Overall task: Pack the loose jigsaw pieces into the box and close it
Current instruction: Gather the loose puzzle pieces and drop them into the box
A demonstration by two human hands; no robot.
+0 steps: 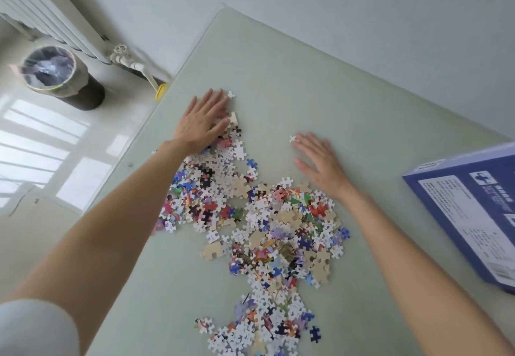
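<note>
Several loose jigsaw pieces [267,233] lie scattered in a long heap down the middle of the pale green table [348,99]. My left hand [202,123] lies flat, fingers straight, on the far left end of the heap. A single white piece [230,94] sits just past its fingertips. My right hand [320,162] rests flat on the table beyond the heap, its fingertips touching another lone white piece [292,138]. The blue puzzle box [471,213] stands at the right edge of the view, printed side up, partly cut off.
The table's left edge runs diagonally near my left forearm. Below it on the floor stand a dark waste bin [60,77] with a plastic liner and a white radiator [50,12] with its pipe and valve. A wall runs behind the table.
</note>
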